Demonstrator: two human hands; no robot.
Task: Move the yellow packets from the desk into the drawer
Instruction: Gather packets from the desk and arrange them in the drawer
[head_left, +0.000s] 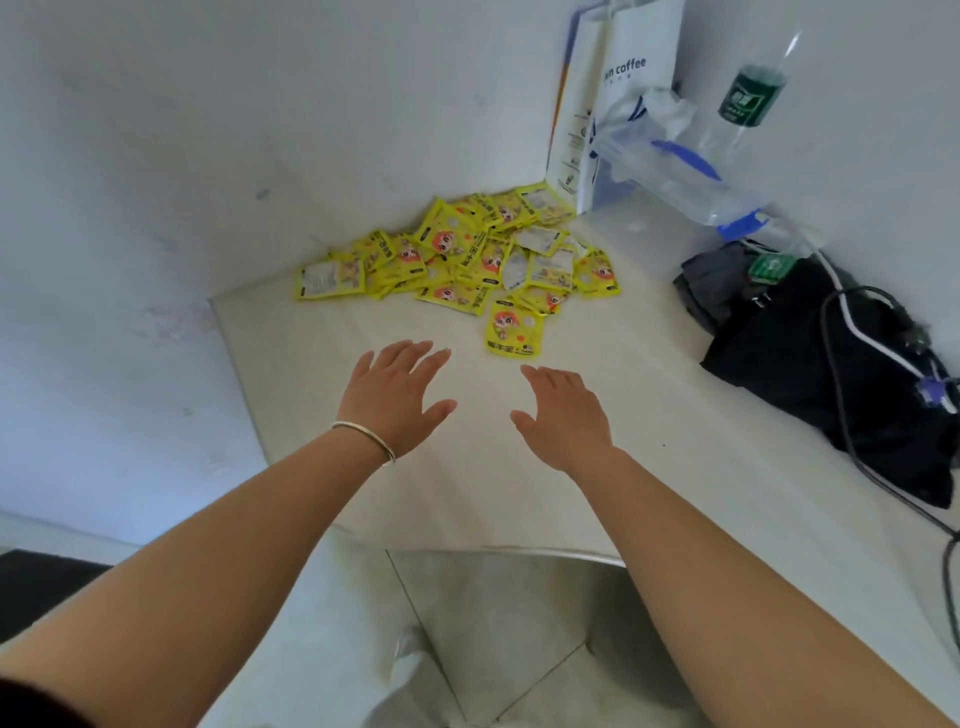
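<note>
Wall (130, 208) at far left, pale and scuffed. Desk (649, 415) next, light top, set into the corner. Left hand (397, 395) over the desk top, palm down, fingers straight and spread wide. Holds nothing. Contact with the surface: cannot tell. Thin silver bangle (363, 439) on that wrist. Yellow packets (457, 254) beyond the fingertips, heaped loose on the desk in the back corner, close to the wall. Overlapping, some face up with a cartoon print, some showing pale backs. Single packet (514, 330) flat at the heap's near edge, a little out from the rest, just past the fingertips of both hands. Right hand (563, 421) beside the left, palm down, fingers straight and loosely spread, thumb out. Grips nothing. Hands near each other, not touching. White paper bag (639, 57) upright in the corner behind the heap, "coffee" printed on it. Clear plastic bag (670, 171) with blue parts in front of it. Clear bottle (750, 96) with green label further right, by the wall. Black bag (810, 374) at right on the desk, well apart from the packets. Cables (852, 323), white and black, draped over it.
</note>
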